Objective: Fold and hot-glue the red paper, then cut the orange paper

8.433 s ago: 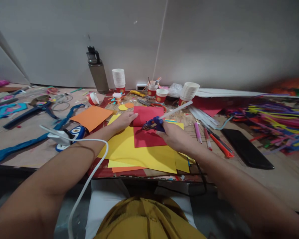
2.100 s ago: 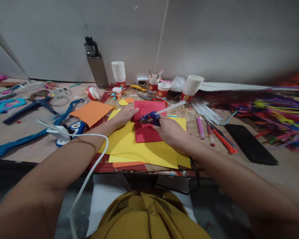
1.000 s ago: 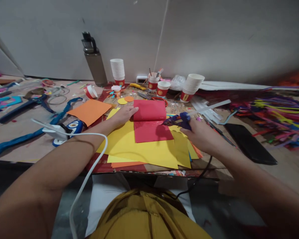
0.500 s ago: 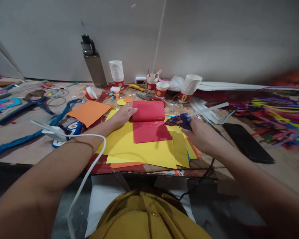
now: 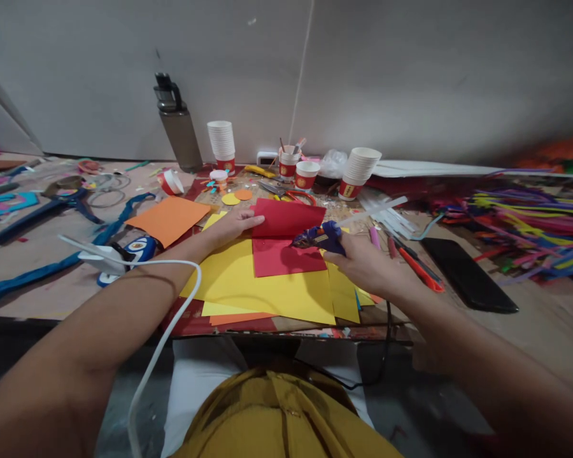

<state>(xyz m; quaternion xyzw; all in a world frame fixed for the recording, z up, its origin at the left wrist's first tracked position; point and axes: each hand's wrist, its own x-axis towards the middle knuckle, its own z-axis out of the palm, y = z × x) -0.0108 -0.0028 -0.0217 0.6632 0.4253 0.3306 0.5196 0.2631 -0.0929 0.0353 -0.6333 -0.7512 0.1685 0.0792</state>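
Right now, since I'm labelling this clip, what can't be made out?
All in the head view:
- Glue gun handle: hidden by the right hand.
- Sheets under the yellow paper: mostly covered by it.
- Colourful strips: blurred, cut off by the right edge.
- Print on the right cup stack: too small.

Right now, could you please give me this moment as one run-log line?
left hand: holding red paper by left edge | right hand: holding glue gun, nozzle over red paper | yellow sheets: beneath red paper
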